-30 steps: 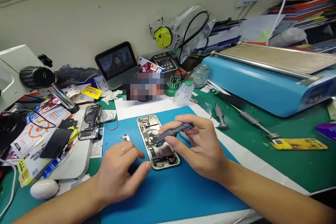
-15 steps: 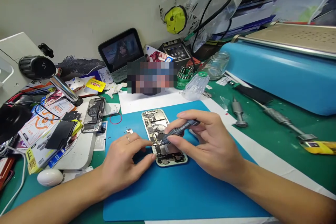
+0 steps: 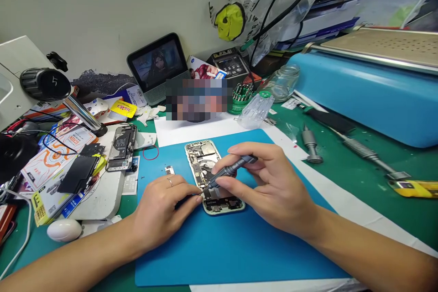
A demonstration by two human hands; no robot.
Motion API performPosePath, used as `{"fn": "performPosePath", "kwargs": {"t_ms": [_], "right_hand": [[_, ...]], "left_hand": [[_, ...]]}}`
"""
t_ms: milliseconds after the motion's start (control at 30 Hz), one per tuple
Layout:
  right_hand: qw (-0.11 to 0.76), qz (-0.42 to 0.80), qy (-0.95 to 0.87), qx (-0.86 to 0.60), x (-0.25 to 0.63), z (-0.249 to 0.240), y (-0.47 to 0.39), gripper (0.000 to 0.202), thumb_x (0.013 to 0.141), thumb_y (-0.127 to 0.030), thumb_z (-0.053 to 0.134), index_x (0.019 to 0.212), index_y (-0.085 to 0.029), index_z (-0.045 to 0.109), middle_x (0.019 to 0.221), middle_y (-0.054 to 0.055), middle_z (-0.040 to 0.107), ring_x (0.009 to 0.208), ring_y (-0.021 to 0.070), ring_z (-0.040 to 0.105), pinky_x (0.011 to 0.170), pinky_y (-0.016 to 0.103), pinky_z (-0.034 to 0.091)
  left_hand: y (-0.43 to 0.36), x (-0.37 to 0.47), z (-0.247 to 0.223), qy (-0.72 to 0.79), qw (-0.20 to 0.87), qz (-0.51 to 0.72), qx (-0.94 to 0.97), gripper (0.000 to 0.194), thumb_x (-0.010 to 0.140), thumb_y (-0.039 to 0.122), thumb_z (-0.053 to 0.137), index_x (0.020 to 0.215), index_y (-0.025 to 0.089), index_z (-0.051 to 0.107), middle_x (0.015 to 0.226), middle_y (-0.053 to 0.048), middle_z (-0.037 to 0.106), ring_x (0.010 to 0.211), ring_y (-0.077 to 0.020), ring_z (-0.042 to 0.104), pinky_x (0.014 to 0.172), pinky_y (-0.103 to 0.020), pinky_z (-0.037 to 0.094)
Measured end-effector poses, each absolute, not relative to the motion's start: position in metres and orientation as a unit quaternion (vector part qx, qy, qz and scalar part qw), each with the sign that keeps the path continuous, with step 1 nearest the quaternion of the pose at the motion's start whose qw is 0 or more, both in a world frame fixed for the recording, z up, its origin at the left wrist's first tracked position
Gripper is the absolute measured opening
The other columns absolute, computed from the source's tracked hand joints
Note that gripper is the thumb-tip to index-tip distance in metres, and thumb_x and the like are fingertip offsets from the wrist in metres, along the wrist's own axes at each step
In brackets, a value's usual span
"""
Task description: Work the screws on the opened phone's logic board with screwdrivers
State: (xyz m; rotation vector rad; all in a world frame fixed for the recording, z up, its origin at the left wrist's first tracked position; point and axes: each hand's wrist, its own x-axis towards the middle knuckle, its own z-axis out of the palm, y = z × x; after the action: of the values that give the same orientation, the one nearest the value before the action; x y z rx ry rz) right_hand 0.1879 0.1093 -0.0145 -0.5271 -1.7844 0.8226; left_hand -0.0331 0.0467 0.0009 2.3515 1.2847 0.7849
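While a plain off-white wall [image 3: 85,4] backs the cluttered green bench top [image 3: 349,169], a smooth blue rectangular mat [image 3: 239,255] lies over white paper [image 3: 362,221] near the middle. Two opened phones show: a pale-framed phone with bare metal innards [image 3: 207,149] on the mat between the hands, and a black-and-silver phone [image 3: 120,146] on a rounded white slab [image 3: 109,200]. Further right, one clear glass jar [image 3: 282,83] and one short grey metal tool [image 3: 310,140] stand apart. The person's right hand [image 3: 273,187] pinches a dark grey pen-shaped screwdriver [image 3: 236,166], its tip over the pale-framed phone's left side. Half a second ago the thumb and forefinger of the left hand [image 3: 164,205] stood apart; now they nearly meet at that phone's left edge, though whether they pinch something one cannot tell.
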Motion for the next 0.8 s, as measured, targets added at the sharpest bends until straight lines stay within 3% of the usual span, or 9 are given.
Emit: {"fn": "performPosePath", "kwargs": {"t_ms": [800], "right_hand": [[0.518,0.342,-0.753,-0.218,0.1881,-0.0147,0.1088,0.038,0.096,-0.02,0.071,0.125,-0.03,0.05,0.093,-0.001,0.071,0.085,0.0159,0.074,0.074,0.028,0.065]], "left_hand": [[0.0469,-0.0312,0.0016,0.455,0.192,0.282,0.822,0.014,0.104,0.022,0.06,0.099,0.017,0.072,0.083,-0.002,0.072,0.073,-0.0155,0.066,0.071,-0.028,0.047]]}}
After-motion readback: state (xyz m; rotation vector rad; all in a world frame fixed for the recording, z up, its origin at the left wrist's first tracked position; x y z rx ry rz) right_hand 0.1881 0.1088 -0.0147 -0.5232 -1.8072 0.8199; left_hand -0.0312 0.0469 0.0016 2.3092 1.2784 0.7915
